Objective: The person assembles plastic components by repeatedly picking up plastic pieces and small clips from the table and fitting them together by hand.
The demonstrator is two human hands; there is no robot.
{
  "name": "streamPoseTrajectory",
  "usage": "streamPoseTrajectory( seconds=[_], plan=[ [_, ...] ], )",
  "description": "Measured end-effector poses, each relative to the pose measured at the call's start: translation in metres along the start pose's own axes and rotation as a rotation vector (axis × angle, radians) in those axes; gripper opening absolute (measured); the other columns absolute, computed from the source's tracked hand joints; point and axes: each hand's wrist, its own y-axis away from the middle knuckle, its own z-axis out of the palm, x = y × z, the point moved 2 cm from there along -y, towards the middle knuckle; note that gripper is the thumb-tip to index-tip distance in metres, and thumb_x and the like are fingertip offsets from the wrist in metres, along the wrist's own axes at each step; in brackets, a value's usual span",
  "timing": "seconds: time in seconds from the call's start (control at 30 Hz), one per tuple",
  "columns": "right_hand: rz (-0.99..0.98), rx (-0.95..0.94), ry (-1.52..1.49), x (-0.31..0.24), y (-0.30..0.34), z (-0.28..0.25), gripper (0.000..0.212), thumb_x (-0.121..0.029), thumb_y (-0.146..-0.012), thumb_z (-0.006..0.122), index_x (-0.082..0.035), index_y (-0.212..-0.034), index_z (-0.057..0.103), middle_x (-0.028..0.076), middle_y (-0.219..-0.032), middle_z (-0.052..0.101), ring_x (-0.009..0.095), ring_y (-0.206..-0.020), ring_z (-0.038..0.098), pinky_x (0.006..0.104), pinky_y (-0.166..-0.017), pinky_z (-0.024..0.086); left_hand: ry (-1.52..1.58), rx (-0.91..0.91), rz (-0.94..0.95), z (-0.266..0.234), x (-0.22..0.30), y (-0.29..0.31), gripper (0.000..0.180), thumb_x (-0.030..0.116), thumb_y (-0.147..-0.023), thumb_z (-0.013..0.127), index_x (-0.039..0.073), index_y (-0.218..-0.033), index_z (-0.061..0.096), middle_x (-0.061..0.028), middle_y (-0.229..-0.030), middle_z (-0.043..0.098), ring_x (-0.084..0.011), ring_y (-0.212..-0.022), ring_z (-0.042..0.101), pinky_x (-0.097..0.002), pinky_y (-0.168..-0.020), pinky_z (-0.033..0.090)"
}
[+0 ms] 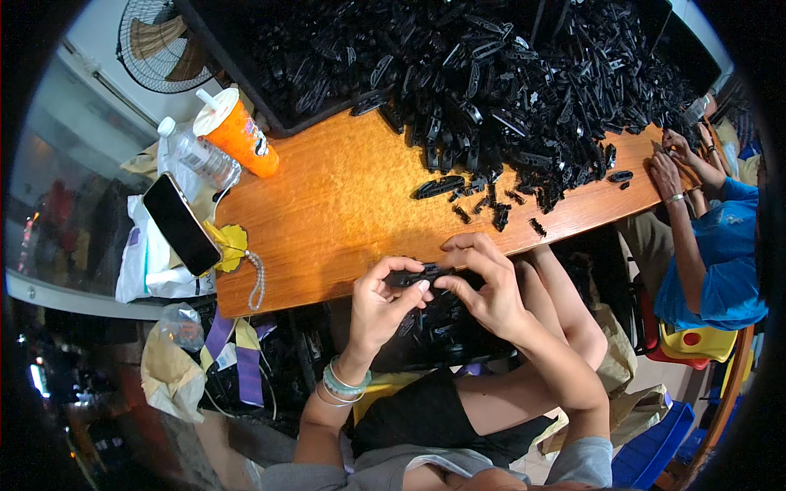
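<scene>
Wooden and orange-brown, the table point(344, 204) runs from lower left to upper right, and nearly everything here can be placed against it. Just off its near edge, over the lap, the left hand point(381, 307) and right hand point(483, 286) meet on one small black clip point(417, 277); both are pinched shut on it, left thumb and fingers at its left end, right fingertips over its right end. It looks like moulded plastic, so likely light, stiff and a little slick, with thin tabs that could snap if bent hard; pinching it by the ends, as both hands do, seems the sure hold, leaving the middle free. Below the hands, under the table's edge, more dark parts point(434, 331) sit in shadow, too dim to tell apart. Across the table's far side spreads a big heap point(508, 74) of the same black pieces, partly in a dark tray point(270, 114), with strays point(491, 204) scattered near the middle. At the table's left end stand an orange cup point(237, 131) with a straw, a clear bottle point(196, 155) and a phone point(180, 222) propped beside a yellow tag point(231, 244). At the right end a person in a blue shirt point(720, 262) works with both hands point(671, 159) at the heap's edge. Nothing lies between the two hands and the strays.
</scene>
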Motion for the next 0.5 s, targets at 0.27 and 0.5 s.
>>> streamPoseTrajectory(
  seconds=[0.27, 0.5],
  plan=[
    [0.342, -0.445, -0.332, 0.012, 0.021, 0.013, 0.018, -0.007, -0.077, 0.069, 0.005, -0.090, 0.065, 0.013, -0.074, 0.065, 0.017, -0.063, 0.060, 0.0285, -0.058, 0.047, -0.288, -0.192, 0.059, -0.027, -0.002, 0.021, 0.015, -0.001, -0.082, 0.062, -0.004, -0.096, 0.063, -0.0105, -0.085, 0.066, -0.0125, -0.069, 0.065, -0.0221, -0.060, 0.053],
    [0.198, -0.250, 0.014, 0.024, 0.003, 0.025, 0.013, -0.003, -0.077, 0.067, 0.002, -0.089, 0.065, 0.013, -0.082, 0.061, 0.029, -0.077, 0.061, 0.0354, -0.068, 0.049, -0.779, -0.218, 0.321, -0.046, 0.028, -0.007, 0.011, 0.002, -0.077, 0.067, -0.001, -0.087, 0.068, -0.0125, -0.090, 0.067, -0.0234, -0.087, 0.065, -0.0320, -0.077, 0.050]
  ],
)
